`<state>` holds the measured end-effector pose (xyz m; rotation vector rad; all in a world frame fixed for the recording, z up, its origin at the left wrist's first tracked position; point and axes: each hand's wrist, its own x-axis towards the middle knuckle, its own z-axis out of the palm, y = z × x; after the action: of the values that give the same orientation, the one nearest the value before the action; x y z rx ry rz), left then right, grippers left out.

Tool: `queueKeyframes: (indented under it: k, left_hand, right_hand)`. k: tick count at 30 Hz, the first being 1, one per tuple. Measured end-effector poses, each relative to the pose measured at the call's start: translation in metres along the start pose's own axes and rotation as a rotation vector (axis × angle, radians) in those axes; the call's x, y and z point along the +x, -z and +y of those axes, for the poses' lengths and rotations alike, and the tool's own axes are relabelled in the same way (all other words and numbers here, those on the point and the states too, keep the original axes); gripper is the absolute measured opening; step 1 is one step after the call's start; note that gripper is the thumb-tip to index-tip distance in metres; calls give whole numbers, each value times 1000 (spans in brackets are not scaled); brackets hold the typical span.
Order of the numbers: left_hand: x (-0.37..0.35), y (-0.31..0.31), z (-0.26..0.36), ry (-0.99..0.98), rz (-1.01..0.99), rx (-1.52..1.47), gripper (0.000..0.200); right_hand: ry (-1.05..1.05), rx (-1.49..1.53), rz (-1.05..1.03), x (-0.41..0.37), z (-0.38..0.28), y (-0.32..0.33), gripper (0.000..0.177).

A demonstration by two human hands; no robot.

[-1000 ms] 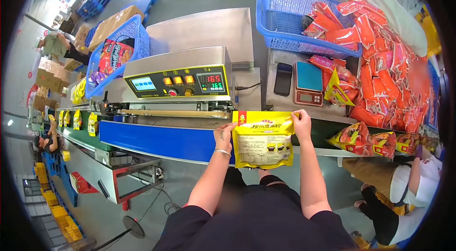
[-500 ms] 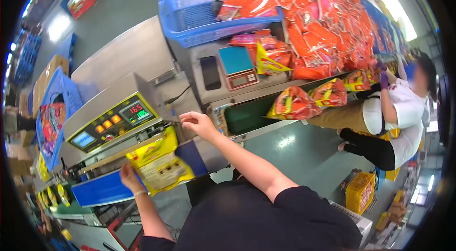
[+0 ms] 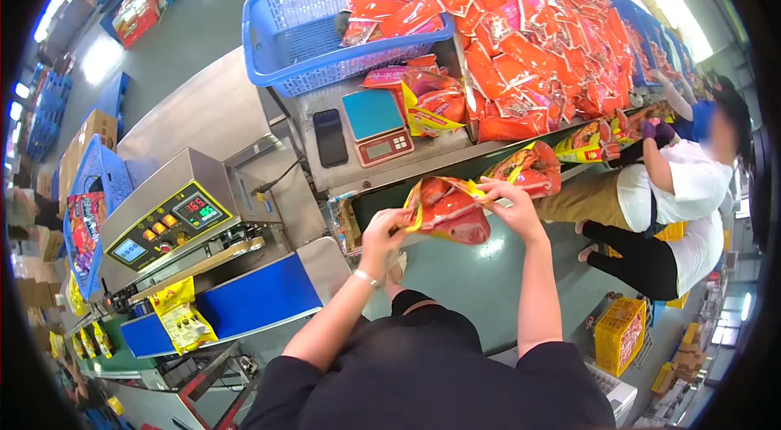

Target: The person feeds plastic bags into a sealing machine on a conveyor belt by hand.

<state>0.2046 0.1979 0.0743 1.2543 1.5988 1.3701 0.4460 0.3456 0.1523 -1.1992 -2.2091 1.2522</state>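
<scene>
Between my two hands is an open yellow-edged bag (image 3: 455, 217) with red packets showing inside it. My left hand (image 3: 382, 241) pinches its left edge, and my right hand (image 3: 511, 204) grips the upper right edge. Just beyond my right hand, another filled bag (image 3: 533, 171) stands on the green conveyor belt (image 3: 374, 206). Over to the left, a yellow bag (image 3: 182, 316) hangs from the sealing machine (image 3: 175, 218) in front of its blue belt (image 3: 260, 300).
Behind the conveyor are a digital scale (image 3: 376, 117), a phone (image 3: 330, 138), a blue basket (image 3: 285, 72) and a large heap of red packets (image 3: 537, 56). Co-workers (image 3: 683, 178) stand along the line at right. A yellow crate (image 3: 620, 332) sits on the floor.
Both hands have moved right, from the sealing machine to the conveyor, and now hold an open filled bag. The yellow bag, let go by my left hand, has shifted left along the machine.
</scene>
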Motion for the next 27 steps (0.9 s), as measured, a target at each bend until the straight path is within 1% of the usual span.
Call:
queueKeyframes:
  k: [2,3,4,6,7,8,10,11,12,14,16,17,18,20,21,23,25,26,27]
  left_hand:
    - [-24,43,26,-40,-59,-121,20]
    - [-38,66,43,-39,-46,-140,19]
    - [-51,87,59,-42,-25,-158,19]
    - [-75,118,78,29,167,-382,17]
    - [-87,131,74,53,266,-480,14]
    - [-97,143,67,68,369,-578,12]
    - [-111,167,57,337,634,-531,4]
    - [-107,176,50,355,742,-679,3]
    - [-112,190,29,459,773,-736,5]
    - [-105,194,-12,567,878,-731,7]
    - [-101,191,-70,662,912,-656,12]
    - [-96,191,-74,725,927,-596,15]
    - [-96,191,-85,729,942,-603,16]
    - [-100,200,-103,749,1029,-613,11]
    - [-102,209,-102,736,1038,-618,12]
    - [-120,233,-111,745,1037,-615,12]
    - [-143,266,-119,754,966,-586,14]
    - [-151,281,-123,713,937,-617,18]
    - [-157,295,-129,674,898,-656,23]
  right_hand:
    - [210,241,-17,-9,-42,-3,13]
    - [301,395,-23,-11,-61,-10,13]
    - [367,478,-27,-12,-76,-19,12]
    - [362,670,-51,-8,-118,-44,13]
    - [462,662,-53,1,-132,-61,12]
    - [474,690,-89,9,-144,-79,12]
    - [278,506,-18,25,-166,-113,9]
    - [100,456,41,37,-166,-129,14]
    - [-14,517,85,55,-145,-154,18]
    - [-87,340,87,72,-97,-200,19]
    - [-70,218,164,81,-46,-236,20]
    - [-92,135,198,83,-35,-248,20]
    - [-155,66,178,85,-36,-255,19]
    - [-140,-100,132,88,-41,-269,19]
    - [-151,-126,91,91,-42,-278,19]
    - [-167,-151,12,92,-65,-296,20]
    - [-145,-136,-74,94,-83,-317,18]
    - [-116,-88,-120,95,-89,-329,17]
    - [16,34,-80,94,-86,-348,17]
